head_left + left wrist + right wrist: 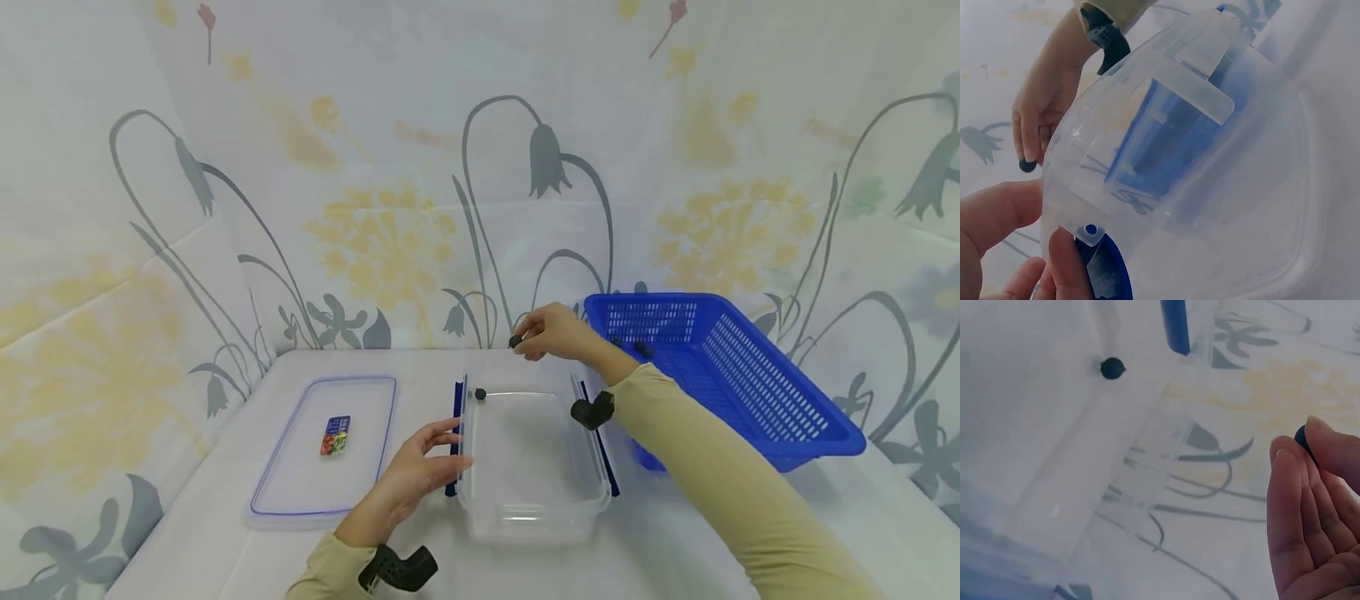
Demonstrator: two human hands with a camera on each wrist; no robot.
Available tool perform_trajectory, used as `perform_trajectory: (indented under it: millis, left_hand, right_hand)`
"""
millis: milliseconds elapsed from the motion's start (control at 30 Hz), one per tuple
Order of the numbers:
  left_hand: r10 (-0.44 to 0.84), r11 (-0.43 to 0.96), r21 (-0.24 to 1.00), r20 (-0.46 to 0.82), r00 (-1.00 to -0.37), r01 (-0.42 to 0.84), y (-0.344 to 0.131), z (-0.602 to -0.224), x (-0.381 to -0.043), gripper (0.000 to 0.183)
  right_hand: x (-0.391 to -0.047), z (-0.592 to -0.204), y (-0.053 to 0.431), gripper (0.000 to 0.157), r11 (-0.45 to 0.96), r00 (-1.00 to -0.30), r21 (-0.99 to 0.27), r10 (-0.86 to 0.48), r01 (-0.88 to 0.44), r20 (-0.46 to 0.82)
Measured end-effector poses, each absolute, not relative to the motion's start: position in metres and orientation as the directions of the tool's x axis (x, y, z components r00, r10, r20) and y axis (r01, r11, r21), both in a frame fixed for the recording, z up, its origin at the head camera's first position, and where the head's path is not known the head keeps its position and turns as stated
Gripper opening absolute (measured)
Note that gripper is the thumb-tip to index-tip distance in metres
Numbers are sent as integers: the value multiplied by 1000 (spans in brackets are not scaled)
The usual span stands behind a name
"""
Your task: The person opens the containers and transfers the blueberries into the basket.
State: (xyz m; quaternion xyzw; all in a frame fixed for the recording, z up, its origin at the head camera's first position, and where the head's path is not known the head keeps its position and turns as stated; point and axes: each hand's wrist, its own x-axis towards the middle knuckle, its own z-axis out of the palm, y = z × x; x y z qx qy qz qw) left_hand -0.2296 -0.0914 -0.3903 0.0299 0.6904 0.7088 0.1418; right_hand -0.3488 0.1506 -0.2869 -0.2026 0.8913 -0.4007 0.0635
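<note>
A clear plastic box (536,450) with blue side clips stands in the middle of the table, open at the top. My left hand (423,462) grips its left side, next to a blue clip (1107,269). Above the box's far end, my right hand (555,332) pinches a small dark round blueberry (1301,436) between thumb and fingertips. Another blueberry (480,394) lies inside the box at its far left corner; the right wrist view shows this blueberry (1112,368) too.
On the left lies a clear lid (300,479) with a blue seal and a coloured label (336,435). A blue plastic basket (780,392) stands to the right, holding a few dark pieces (642,348). Behind hangs a flower-patterned cloth (390,125).
</note>
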Motion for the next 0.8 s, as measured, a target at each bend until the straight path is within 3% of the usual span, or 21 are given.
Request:
perform_trajectory:
  millis: [267, 800]
  left_hand:
    - [229, 3, 986, -165, -959, -168, -91, -388, -229, 65]
    - [228, 5, 986, -164, -960, -168, -91, -389, -228, 65]
  right_hand:
    - [-345, -270, 216, 32, 647, -940, -706, -334, -288, 77]
    - [-338, -294, 325, 32, 743, -967, -633, -252, -216, 34]
